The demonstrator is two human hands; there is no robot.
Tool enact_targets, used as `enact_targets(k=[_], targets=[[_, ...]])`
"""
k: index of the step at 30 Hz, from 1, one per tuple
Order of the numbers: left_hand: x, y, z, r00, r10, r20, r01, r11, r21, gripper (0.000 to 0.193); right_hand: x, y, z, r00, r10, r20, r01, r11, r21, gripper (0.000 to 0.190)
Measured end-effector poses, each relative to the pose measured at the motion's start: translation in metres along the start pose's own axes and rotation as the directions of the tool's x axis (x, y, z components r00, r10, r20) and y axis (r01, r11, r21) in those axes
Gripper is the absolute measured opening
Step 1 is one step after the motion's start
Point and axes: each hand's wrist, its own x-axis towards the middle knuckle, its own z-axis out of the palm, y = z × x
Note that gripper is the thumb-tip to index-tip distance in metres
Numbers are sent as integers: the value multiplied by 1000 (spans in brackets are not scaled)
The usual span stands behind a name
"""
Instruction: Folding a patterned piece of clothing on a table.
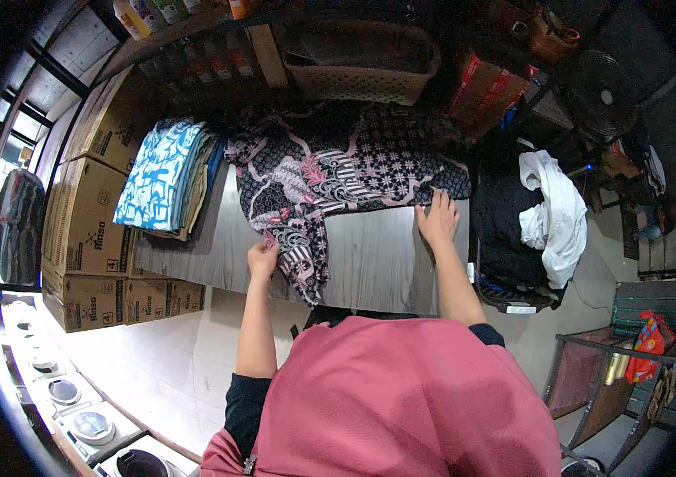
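A dark batik-print shirt (338, 173) with pink, white and grey motifs lies spread across a grey wood-grain table (386, 250). One sleeve of it hangs down toward the near edge. My left hand (263, 260) pinches that sleeve at its left side, fingertips together on the cloth. Over at the right, my right hand (439, 219) rests with spread fingers on the lower edge of the shirt, near its right end. The shirt's far part fades into shadow.
Folded clothes (162, 176) are stacked at the table's left, beside Rinso cartons (90, 238). A basket of dark clothes with a white garment (558, 220) stands right. Behind are a woven plastic basket (362, 83) and a red-brown box (487, 95). Front-loading machines (93, 426) line the lower left.
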Motion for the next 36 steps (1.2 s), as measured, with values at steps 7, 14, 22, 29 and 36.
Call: enact_targets(k=[7, 14, 22, 29, 36], targets=[[-13, -34, -78, 965, -195, -174, 180, 978, -102, 20, -36, -14, -50, 961, 1, 276, -20, 998, 66, 60], [-21, -19, -69, 966, -179, -188, 219, 950, 223, 22, -23, -54, -43, 987, 116, 114, -114, 993, -25, 63], [-42, -38, -123, 939, -64, -337, 244, 815, 525, 25, -4, 5, -26, 934, 189, 304, -321, 818, 478, 21], [-66, -72, -144, 935, -144, -323, 318, 743, 589, 22, -99, 55, -39, 806, 243, 540, -574, 547, 609, 18], [-61, -75, -138, 941, -110, -319, 291, 742, 604, 22, -85, 32, -93, 827, 291, 480, -507, 19, 862, 10]])
